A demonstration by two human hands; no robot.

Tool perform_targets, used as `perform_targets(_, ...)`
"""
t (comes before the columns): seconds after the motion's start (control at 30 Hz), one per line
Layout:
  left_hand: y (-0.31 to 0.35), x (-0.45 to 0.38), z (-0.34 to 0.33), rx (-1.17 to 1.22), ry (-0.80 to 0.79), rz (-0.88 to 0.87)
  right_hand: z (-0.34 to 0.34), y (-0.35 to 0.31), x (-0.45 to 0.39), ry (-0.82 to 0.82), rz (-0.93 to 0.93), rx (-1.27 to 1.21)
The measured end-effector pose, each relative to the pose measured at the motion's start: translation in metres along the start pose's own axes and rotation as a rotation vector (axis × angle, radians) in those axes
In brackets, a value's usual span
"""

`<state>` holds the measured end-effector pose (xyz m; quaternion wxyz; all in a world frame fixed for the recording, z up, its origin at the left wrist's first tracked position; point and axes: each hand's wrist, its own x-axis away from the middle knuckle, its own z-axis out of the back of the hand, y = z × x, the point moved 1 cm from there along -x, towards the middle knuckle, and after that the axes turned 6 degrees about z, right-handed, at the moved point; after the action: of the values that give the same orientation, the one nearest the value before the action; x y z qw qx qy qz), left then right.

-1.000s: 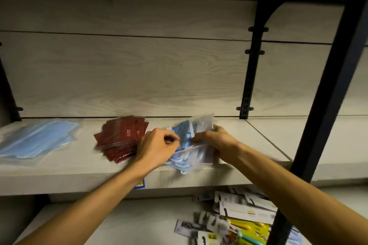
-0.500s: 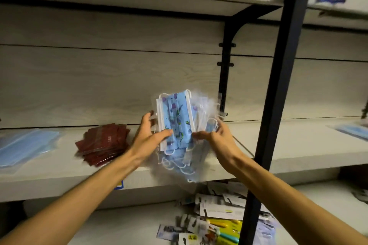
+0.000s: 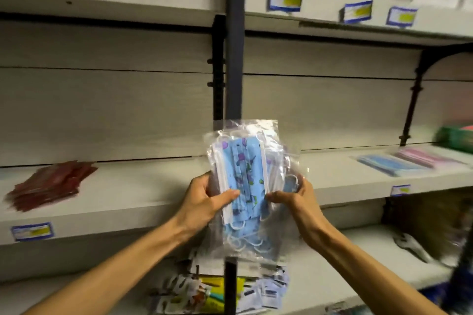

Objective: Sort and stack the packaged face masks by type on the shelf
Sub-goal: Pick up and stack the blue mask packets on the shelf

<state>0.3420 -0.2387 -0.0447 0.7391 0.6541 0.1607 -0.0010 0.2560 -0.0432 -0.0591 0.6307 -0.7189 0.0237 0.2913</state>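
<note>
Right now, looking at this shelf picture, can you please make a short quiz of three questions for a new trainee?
1. True or false: both hands hold the clear packets of patterned blue masks.
2. Which stack lies on the shelf beside the left hand? A. dark red packets B. green boxes C. white boxes
3. Fill in: on the shelf past the right hand, a plain blue mask stack lies beside a ____ one.

Key
1. True; each thumb presses the front packet.
2. A, the dark red packets.
3. Pink, the pink mask stack.
</note>
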Motion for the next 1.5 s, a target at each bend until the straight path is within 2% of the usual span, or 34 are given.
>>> perform_targets(0.17, -0.009, -0.032, -0.096, 0.02, 0.056, 0.092, 0.091, 0.017, -0.007, 0.109, -0.032, 0.033)
perform_targets(0.37, -0.016, -0.073, -0.152, -0.053, 0.005, 0.138, 0.151, 0.042, -0.031, 0.131, -0.133, 0.032)
perform_targets(0.53, -0.012, -0.125, -0.167, -0.028, 0.065, 0.186, 0.171, 0.051, -0.078, 0.072, -0.128, 0.078)
perform_targets(0.63, -0.013, -0.16, -0.173, -0.021, 0.076, 0.245, 0.177, 0.061, -0.111, -0.007, -0.07, 0.204)
perform_targets(0.83, -0.027, -0.234, -0.176, 0.05, 0.092, 0.329, 0.198, 0.073, -0.185, -0.082, -0.122, 0.289)
perform_targets(0.97, -0.037, -0.278, -0.177, 0.108, 0.149, 0.31, 0.21, 0.082, -0.234, -0.156, -0.152, 0.219)
perform_targets(1.03, -0.043, -0.292, -0.176, 0.161, 0.153, 0.37, 0.209, 0.089, -0.255, -0.169, -0.174, 0.182)
perform_targets(1.13, -0.057, -0.306, -0.169, 0.174, 0.21, 0.396, 0.207, 0.103, -0.281, -0.13, -0.204, 0.153)
perform_targets(1.3, -0.072, -0.313, -0.159, 0.073, 0.286, 0.336, 0.213, 0.132, -0.295, 0.015, -0.265, 0.029)
perform_targets(1.5, -0.082, -0.315, -0.157, 0.015, 0.239, 0.303, 0.247, 0.123, -0.309, 0.234, -0.134, -0.021)
